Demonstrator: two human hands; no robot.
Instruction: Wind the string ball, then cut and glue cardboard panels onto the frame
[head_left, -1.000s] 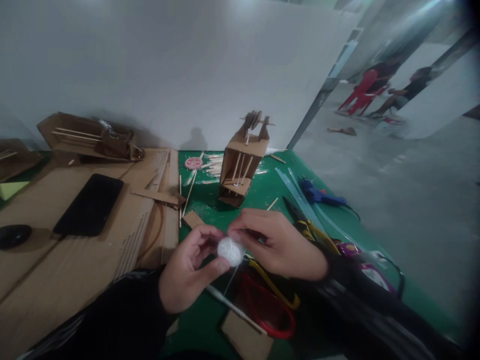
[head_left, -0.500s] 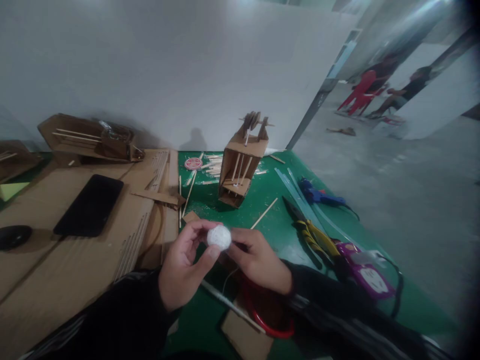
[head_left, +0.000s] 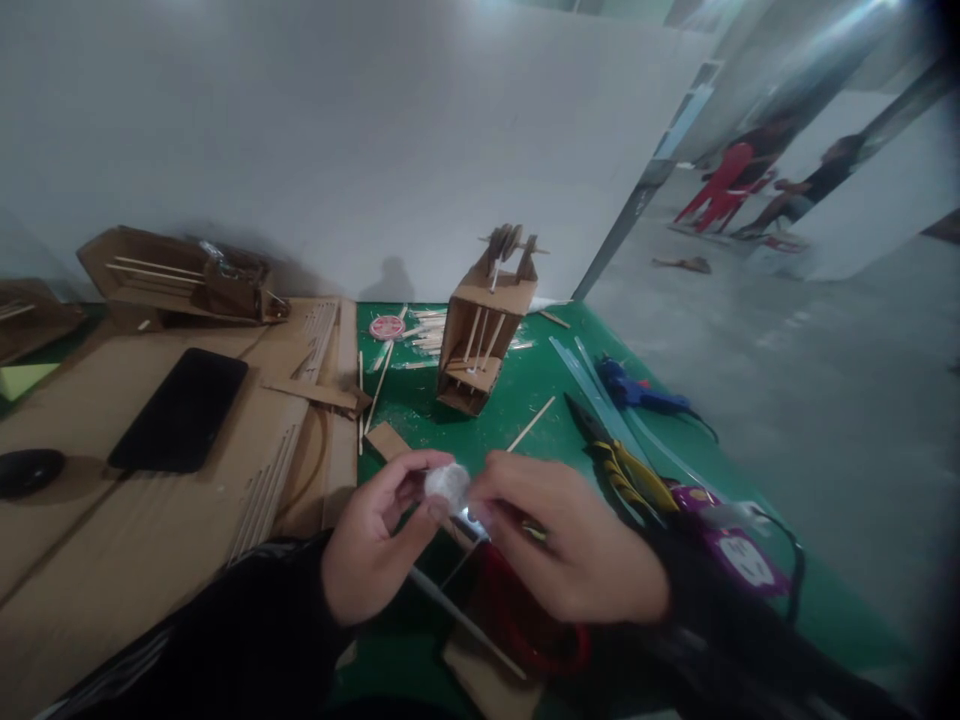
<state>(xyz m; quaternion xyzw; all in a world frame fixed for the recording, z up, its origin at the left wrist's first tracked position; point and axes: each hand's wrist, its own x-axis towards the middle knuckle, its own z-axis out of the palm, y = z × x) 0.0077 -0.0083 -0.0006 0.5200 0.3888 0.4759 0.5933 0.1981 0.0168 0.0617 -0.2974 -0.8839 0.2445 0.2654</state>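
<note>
Head view: white ball [head_left: 448, 487] held up between the thumb and curled fingers of the left hand [head_left: 379, 545], so nearest to that side. Roundish, with no clear long axis to make out. Lying just left of the right hand [head_left: 559, 530] and its fingertips, at almost the same height; too blurred to tell whether touching or slightly apart. Right thumb and forefinger bent toward each other, narrow rather than wide; impossible to tell whether pinching anything. Beyond both hands, well apart, a cardboard frame [head_left: 484, 300] on the green table [head_left: 416, 405].
</note>
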